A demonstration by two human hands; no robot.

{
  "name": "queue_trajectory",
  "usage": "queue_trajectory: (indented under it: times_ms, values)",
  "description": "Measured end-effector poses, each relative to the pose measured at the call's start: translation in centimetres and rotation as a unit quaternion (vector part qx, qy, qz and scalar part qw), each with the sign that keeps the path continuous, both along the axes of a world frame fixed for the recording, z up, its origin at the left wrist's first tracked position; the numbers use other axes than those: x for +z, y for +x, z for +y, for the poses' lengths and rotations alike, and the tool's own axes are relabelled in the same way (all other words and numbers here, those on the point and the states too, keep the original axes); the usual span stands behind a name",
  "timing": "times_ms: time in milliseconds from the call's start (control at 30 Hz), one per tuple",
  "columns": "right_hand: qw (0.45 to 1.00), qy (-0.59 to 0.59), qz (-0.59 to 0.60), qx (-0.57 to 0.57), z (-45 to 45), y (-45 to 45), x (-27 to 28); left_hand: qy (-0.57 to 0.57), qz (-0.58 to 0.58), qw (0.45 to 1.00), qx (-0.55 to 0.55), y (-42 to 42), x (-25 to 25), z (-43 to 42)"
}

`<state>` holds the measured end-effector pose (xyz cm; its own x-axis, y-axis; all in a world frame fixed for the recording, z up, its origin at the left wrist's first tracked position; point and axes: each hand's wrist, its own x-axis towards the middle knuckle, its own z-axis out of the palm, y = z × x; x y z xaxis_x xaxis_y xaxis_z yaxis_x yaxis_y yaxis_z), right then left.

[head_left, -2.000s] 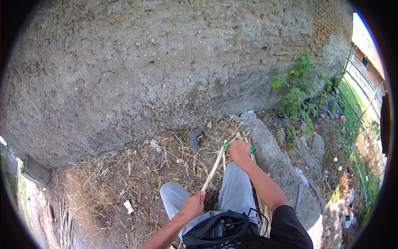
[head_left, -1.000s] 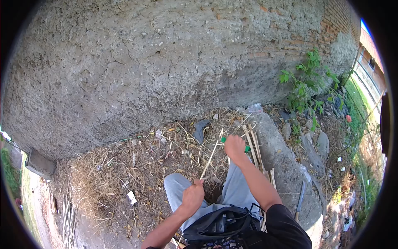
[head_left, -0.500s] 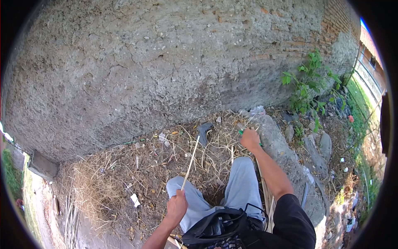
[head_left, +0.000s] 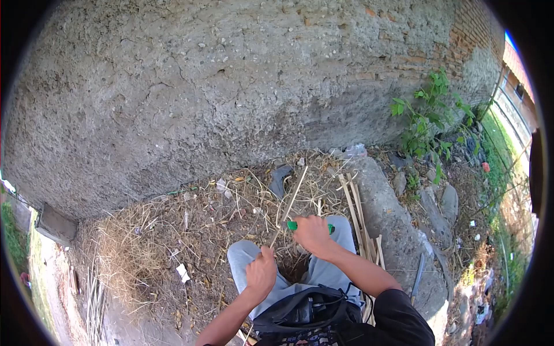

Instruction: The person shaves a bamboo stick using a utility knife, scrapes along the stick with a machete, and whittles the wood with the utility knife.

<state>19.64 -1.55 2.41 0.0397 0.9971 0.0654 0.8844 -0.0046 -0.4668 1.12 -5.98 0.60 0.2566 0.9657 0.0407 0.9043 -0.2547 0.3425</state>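
My left hand is closed around the lower end of a thin pale wooden strip, which slants up and away above my knees. Just right of the strip, my right hand grips a green-handled tool. Green shows on both sides of that fist, and the tool's working end, too small to make out clearly, lies against or close to the strip. Both hands are over my lap, between my grey-trousered knees. A black bag rests at my waist.
Several longer pale strips lean beside my right leg, next to a concrete ledge. Dry shavings cover the ground. A rough wall rises in front, with a leafy plant at right and a dark scrap near its base.
My right hand has come back from beyond my right knee, down and left to the strip. The strip now tilts to the right, and my left hand has shifted slightly right.
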Motion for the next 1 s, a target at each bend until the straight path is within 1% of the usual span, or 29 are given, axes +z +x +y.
queue_trajectory:
  times_ms: [67, 167, 233, 267, 333, 400, 467, 533, 567, 600, 633, 667, 700, 767, 800, 833, 867, 900, 967, 1000]
  values:
    - [0.999, 0.007, -0.045, -0.017, 0.3, 0.1, -0.5, 0.004, 0.002, 1.0, -0.006, 0.3, 0.1, 0.2]
    - [0.997, 0.028, -0.048, -0.047, 0.9, 0.4, -1.6, -0.001, -0.029, 0.999, -0.033, 0.6, 0.1, 0.4]
    - [0.996, 0.046, -0.063, -0.043, 1.4, 1.1, -2.5, -0.032, -0.059, 0.995, -0.071, 0.7, 0.7, 0.4]
    - [0.994, 0.064, -0.076, -0.039, 1.7, 1.6, -2.8, -0.031, -0.058, 0.995, -0.073, 0.7, 0.8, 0.4]
    - [0.991, 0.049, -0.084, -0.089, 3.5, 3.5, -2.6, -0.053, -0.064, 0.994, -0.073, 0.6, 0.9, 0.0]
    - [0.976, 0.036, -0.092, -0.193, 5.9, 8.9, -2.5, -0.072, -0.04, 0.993, -0.083, -0.5, 0.7, -2.6]
    - [0.962, 0.018, -0.075, -0.263, 7.7, 15.3, -3.9, -0.088, -0.01, 0.992, -0.093, -1.8, 0.5, -3.6]
    - [0.961, 0.009, -0.068, -0.267, 6.9, 15.7, -2.7, -0.107, -0.015, 0.994, -0.03, -3.2, 0.8, -3.2]
    - [0.962, -0.003, -0.07, -0.264, 6.6, 15.9, -2.0, -0.108, -0.017, 0.994, -0.027, -3.5, 1.0, -2.5]
    - [0.963, -0.022, -0.029, -0.266, 6.7, 15.3, -1.9, -0.112, -0.045, 0.993, -0.003, -3.9, 1.3, -1.5]
    - [0.964, -0.023, -0.033, -0.263, 6.5, 14.3, -1.7, -0.115, -0.071, 0.991, 0.02, -4.5, 1.3, -0.7]
    - [0.969, -0.052, 0.01, -0.241, 6.3, 13.2, -1.5, -0.119, -0.113, 0.986, -0.007, -5.4, -0.1, 0.2]
    - [0.971, -0.081, 0.054, -0.219, 6.0, 12.3, -1.5, -0.118, -0.114, 0.986, -0.004, -5.8, -0.9, 1.0]
    - [0.982, -0.096, 0.096, -0.134, 6.2, 11.2, -3.7, -0.121, -0.223, 0.961, -0.109, -6.6, -1.7, 1.8]
    - [0.982, -0.096, 0.098, -0.132, 6.1, 10.8, -3.5, -0.12, -0.221, 0.962, -0.107, -6.7, -1.6, 2.0]
    - [0.951, -0.185, 0.234, -0.083, 5.7, 10.3, -2.7, -0.242, -0.281, 0.925, -0.084, -6.7, -1.2, 2.4]
    - [0.892, -0.269, 0.362, -0.033, 5.2, 9.8, -1.9, -0.359, -0.335, 0.869, -0.059, -6.7, -1.0, 2.7]
    - [0.892, -0.268, 0.363, -0.033, 4.6, 9.2, -1.3, -0.359, -0.334, 0.869, -0.06, -6.7, -0.4, 2.8]
    - [0.83, -0.221, 0.512, -0.017, 3.6, 8.3, -0.2, -0.512, -0.376, 0.772, 0.015, -6.7, 0.8, 3.0]
    - [0.827, -0.218, 0.517, -0.038, 3.5, 8.2, 0.2, -0.512, -0.378, 0.772, 0.015, -6.6, 0.8, 3.0]
